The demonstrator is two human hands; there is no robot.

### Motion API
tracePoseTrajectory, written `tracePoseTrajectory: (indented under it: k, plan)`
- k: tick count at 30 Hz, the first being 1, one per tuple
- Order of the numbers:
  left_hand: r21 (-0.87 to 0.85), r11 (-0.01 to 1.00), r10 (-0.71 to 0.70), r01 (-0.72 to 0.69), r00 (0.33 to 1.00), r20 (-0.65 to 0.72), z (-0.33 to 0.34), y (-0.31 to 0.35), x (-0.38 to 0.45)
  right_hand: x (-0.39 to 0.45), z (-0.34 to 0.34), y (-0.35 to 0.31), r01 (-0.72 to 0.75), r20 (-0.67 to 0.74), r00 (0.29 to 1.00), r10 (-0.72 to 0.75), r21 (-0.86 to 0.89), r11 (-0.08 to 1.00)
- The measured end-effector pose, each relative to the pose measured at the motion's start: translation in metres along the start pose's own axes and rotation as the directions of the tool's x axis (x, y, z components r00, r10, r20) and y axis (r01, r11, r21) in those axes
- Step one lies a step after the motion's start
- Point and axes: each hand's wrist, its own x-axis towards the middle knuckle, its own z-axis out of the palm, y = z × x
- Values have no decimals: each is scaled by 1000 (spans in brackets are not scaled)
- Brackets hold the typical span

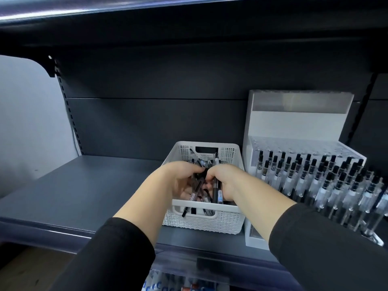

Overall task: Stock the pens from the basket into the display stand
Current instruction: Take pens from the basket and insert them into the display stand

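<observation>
A white perforated basket [226,219] stands on the dark shelf and holds several loose black-capped pens [196,158]. Both my hands are inside it. My left hand [178,177] has its fingers curled round a bunch of pens. My right hand [224,179] grips more pens [216,194], which point toward the basket's front wall. To the right stands the white display stand [294,124], its clear tiered rack filled with several upright pens [315,175]; the back rows of holes are bare.
The dark grey shelf [84,185] stretches to the left of the basket. Another shelf overhangs above. A slotted upright [69,114] runs down the back left. Packaged goods [168,284] show on the level below.
</observation>
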Motion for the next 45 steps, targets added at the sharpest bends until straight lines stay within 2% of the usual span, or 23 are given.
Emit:
tracePoseTrajectory:
  k: [4, 9, 12, 15, 17, 20, 22, 24, 26, 28, 31, 34, 37, 39, 41, 45]
  plan:
    - [-37, 999, 6, -7, 999, -31, -1, 0, 1, 1, 3, 1, -6, 27, 1000, 4, 67, 998]
    - [-119, 981, 146, -155, 986, -79, 1, 1, -3, -4, 2, -3, 13, 55, 998, -16, 64, 998]
    - [-168, 950, 239, -262, 960, -145, 2, 3, -5, -5, 1, -4, 80, 39, 996, -86, 124, 989]
    - [-213, 932, 246, -294, 943, -225, -1, 4, -3, -4, 1, -1, 167, 0, 986, -170, 189, 968]
    - [-233, 917, 265, -324, 931, -252, 0, 5, -2, -5, 1, -1, 206, -14, 978, -207, 193, 959]
    - [-245, 882, 338, -403, 902, -268, 1, 5, -3, -6, 2, -2, 292, -72, 956, -284, 294, 910]
    - [-235, 858, 397, -456, 880, -259, 3, 4, -4, -8, 2, -1, 370, -120, 929, -350, 292, 882]
    - [-199, 836, 468, -512, 853, -230, 6, 4, -6, -12, 5, -2, 434, -97, 901, -423, 219, 874]
    - [-184, 820, 507, -542, 837, -205, 7, 5, -7, -16, 8, -2, 476, -62, 878, -475, 222, 851]
    - [-208, 815, 514, -541, 841, -172, 7, 5, -9, -15, 7, -2, 513, -102, 857, -505, 255, 820]
    - [-246, 794, 540, -556, 831, -135, 6, 4, -12, -13, 4, 0, 551, -176, 833, -524, 192, 812]
    - [-202, 755, 602, -624, 782, -164, 5, 2, -13, -11, 2, -1, 599, -280, 783, -555, 100, 794]
    - [15, 754, 646, -657, 737, -200, 4, -3, -13, -13, 0, -4, 610, -299, 774, -557, 117, 784]
    - [61, 765, 640, -641, 745, -188, 6, -6, -13, -12, 3, -4, 594, -246, 797, -552, 148, 791]
    - [-15, 796, 595, -605, 787, -163, 7, -6, -14, -13, 8, -4, 603, -209, 794, -570, 159, 782]
    - [-115, 898, 392, -425, 891, -230, 10, -1, -10, -11, 10, -1, 588, -212, 800, -562, 89, 804]
